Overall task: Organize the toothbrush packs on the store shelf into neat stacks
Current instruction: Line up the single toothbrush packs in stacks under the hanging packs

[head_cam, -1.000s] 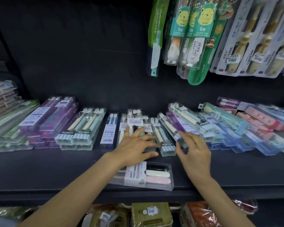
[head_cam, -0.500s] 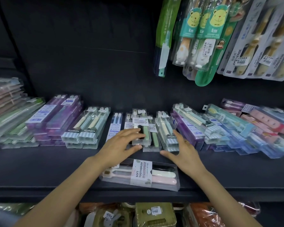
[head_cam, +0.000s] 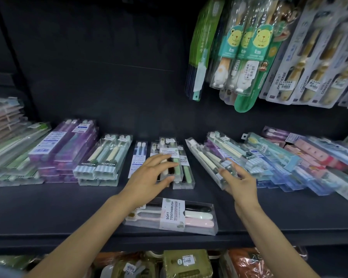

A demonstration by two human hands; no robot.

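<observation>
On the shelf [head_cam: 48, 213], my left hand [head_cam: 149, 177] rested with spread fingers on the stacked soft toothbrush packs [head_cam: 170, 157] at the middle — another such pack [head_cam: 173, 215] lay crosswise near the front edge. My right hand [head_cam: 239, 181] pinched the near end of a clear striped pack [head_cam: 205, 159], which was tilted beside the messy blue packs [head_cam: 279, 169].

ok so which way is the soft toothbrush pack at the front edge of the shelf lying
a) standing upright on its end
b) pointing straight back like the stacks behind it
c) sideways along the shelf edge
c: the soft toothbrush pack lies flat with its long side along the shelf's front edge, while the stacks behind it point toward the back wall.
</observation>
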